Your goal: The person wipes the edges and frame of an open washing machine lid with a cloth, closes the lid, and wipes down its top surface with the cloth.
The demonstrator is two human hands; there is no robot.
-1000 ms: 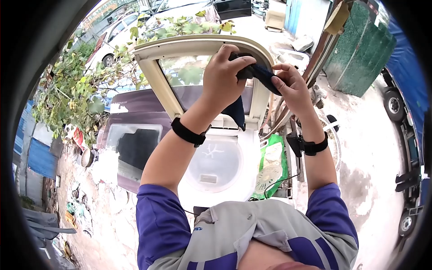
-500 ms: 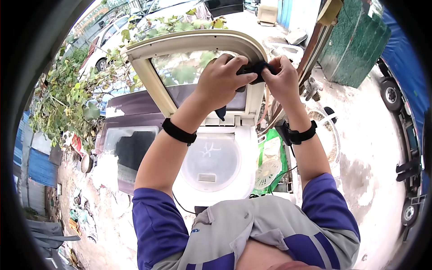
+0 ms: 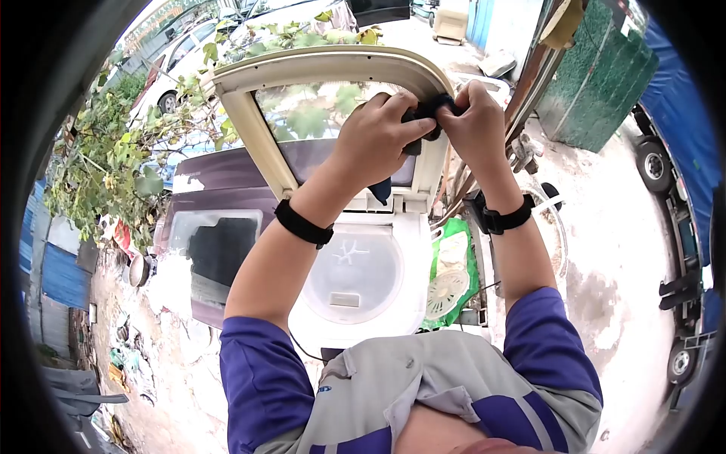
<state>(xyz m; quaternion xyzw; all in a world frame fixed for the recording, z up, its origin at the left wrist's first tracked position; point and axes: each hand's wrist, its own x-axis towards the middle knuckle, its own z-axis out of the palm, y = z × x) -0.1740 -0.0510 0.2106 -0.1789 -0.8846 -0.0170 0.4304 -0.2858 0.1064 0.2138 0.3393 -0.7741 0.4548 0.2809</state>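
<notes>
- My fingers (image 3: 416, 130) are clamped on a dark cloth (image 3: 439, 104) at one o'clock: the left hand (image 3: 378, 140) curls over it, and the right hand (image 3: 476, 125) pinches it between thumb and bent fingers.
- I seem to hold it this way, hands close together, to keep the cloth bunched; a loose end hangs below my left palm.
- Behind it, at twelve o'clock, stands a raised lid (image 3: 261, 136) with a clear window. The cloth overlaps its one o'clock corner; I can't tell whether they touch.
- Around six o'clock is the white washer (image 3: 412, 303), its tub under a cloudy inner cover (image 3: 352, 265); I can't make out anything inside. That cover probably keeps things out.
- At four o'clock, just beside the washer, is a green bag (image 3: 466, 280). A pale slotted disc (image 3: 448, 293) shows there, in or on it, I can't tell which.
- At nine o'clock lies a purple panel (image 3: 219, 170); beyond it sits a basin (image 3: 138, 270), contents unclear.
- Farther off: a green box (image 3: 605, 83) at two o'clock, a white car (image 3: 170, 98) at ten.
</notes>
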